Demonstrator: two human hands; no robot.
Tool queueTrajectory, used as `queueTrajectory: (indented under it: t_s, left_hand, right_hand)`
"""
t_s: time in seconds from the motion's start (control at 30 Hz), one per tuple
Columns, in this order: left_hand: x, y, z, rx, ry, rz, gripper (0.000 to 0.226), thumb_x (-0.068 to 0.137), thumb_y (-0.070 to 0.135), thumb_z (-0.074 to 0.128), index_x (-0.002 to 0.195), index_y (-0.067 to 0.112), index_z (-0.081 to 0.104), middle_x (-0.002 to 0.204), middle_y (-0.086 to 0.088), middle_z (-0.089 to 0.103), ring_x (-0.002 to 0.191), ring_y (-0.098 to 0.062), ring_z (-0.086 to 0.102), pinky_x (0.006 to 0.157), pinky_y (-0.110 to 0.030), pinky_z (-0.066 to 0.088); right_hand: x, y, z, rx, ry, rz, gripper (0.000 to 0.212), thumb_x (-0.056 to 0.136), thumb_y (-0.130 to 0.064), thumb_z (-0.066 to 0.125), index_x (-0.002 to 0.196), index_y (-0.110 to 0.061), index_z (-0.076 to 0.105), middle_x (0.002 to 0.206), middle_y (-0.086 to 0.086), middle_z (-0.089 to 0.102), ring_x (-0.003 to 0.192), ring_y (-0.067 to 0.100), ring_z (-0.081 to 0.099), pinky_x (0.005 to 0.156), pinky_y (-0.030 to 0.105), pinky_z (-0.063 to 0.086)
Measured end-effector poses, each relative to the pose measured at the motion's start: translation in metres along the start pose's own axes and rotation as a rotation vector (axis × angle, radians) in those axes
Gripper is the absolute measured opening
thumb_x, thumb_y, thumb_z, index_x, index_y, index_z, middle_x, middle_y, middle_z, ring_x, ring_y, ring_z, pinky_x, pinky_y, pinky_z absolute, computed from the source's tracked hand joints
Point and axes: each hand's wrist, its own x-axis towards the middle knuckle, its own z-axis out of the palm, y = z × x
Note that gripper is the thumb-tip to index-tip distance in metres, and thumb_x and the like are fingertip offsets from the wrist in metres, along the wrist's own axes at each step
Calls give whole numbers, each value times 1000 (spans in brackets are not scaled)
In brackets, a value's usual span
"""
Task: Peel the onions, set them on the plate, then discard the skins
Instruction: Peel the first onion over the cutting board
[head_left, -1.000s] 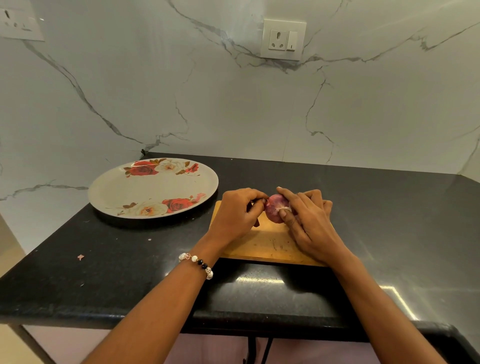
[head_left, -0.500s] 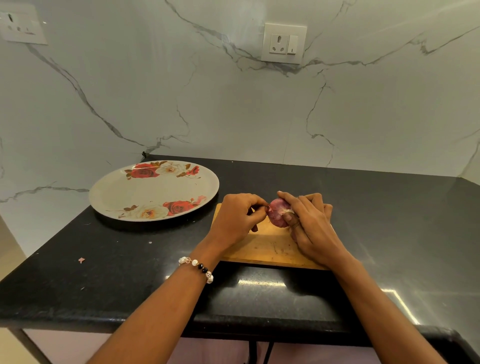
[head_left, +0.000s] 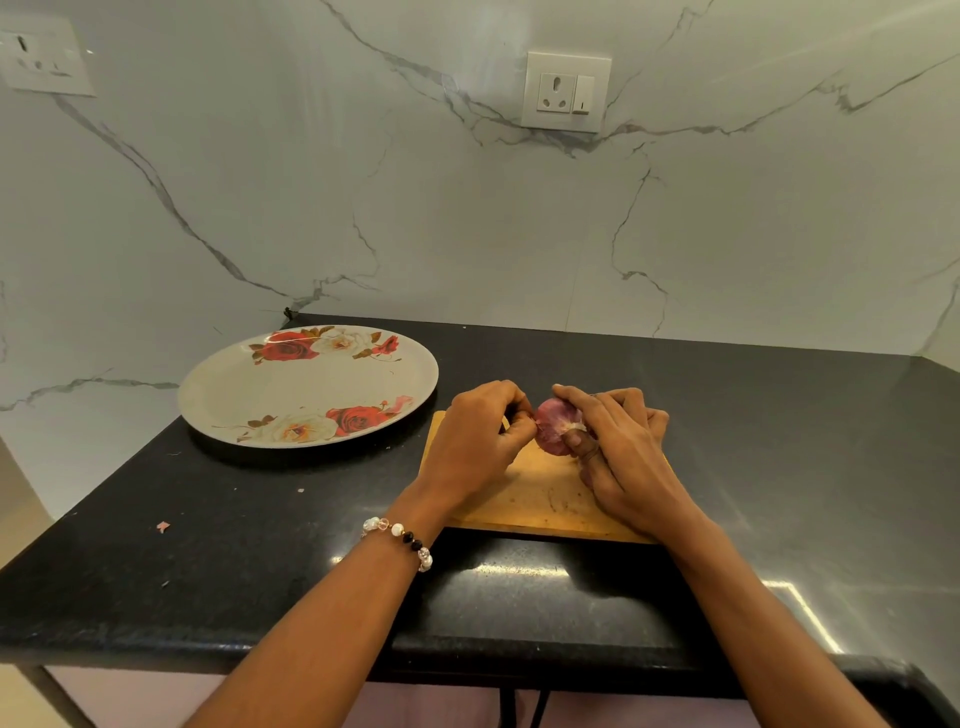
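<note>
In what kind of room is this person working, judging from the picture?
Most likely a home kitchen: a black stone counter against a marble-patterned wall with a power socket, a wooden cutting board and a flowered plate.

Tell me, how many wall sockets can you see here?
2. One wall socket is on the marble wall straight above the hands; the other wall socket sits at the far upper left, cut off by the picture's edge.
</note>
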Motion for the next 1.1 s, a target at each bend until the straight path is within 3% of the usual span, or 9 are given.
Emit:
queueTrajectory:
  t_s: [0.13,0.27,0.53,0.67,0.9,1.1]
  left_hand:
    - [-1,3,-4,-161,-4,-36,9,91,14,62,96,14,69,83,10,64,55,-8,64,50,-19,51]
    - [-2,3,-6,-212,-69,35,27,88,18,67,114,12,68,96,-2,71,55,-9,66,50,-15,50]
    - [-2,2,-8,-135,-46,97,18,91,15,63,102,5,73,73,5,65,50,-8,64,49,-24,54]
    - [-3,1,-6,-70,-31,124,16,91,12,62,97,2,73,75,-7,69,50,-10,63,50,-15,50]
    - [-1,0,-4,15,33,129,14,91,15,63,95,6,72,82,-6,70,49,-2,55,56,-7,45]
    - [1,2,-7,-105,36,83,17,90,20,65,103,11,72,87,-2,71,49,-6,63,53,-14,48]
  right_hand:
    - [0,3,0,-3,15,19,48,94,-27,45,142,-24,46,116,-7,61,109,12,38,81,28,16]
    - [-1,3,-1,-4,12,12,49,95,-32,40,143,-23,46,118,-7,61,108,12,38,80,30,17]
    - [0,2,1,-72,-37,5,53,91,-26,45,143,-19,44,118,4,61,112,18,37,84,48,37]
    - [0,3,4,-130,-41,-10,55,88,-22,51,142,-19,44,117,8,62,112,20,36,82,50,39]
    - [1,-3,4,-176,-23,-25,55,87,-27,41,141,-18,46,115,6,63,110,21,39,81,43,31]
    - [1,-4,0,-123,-22,-3,57,89,-35,34,142,-18,46,118,5,61,112,21,38,81,36,22]
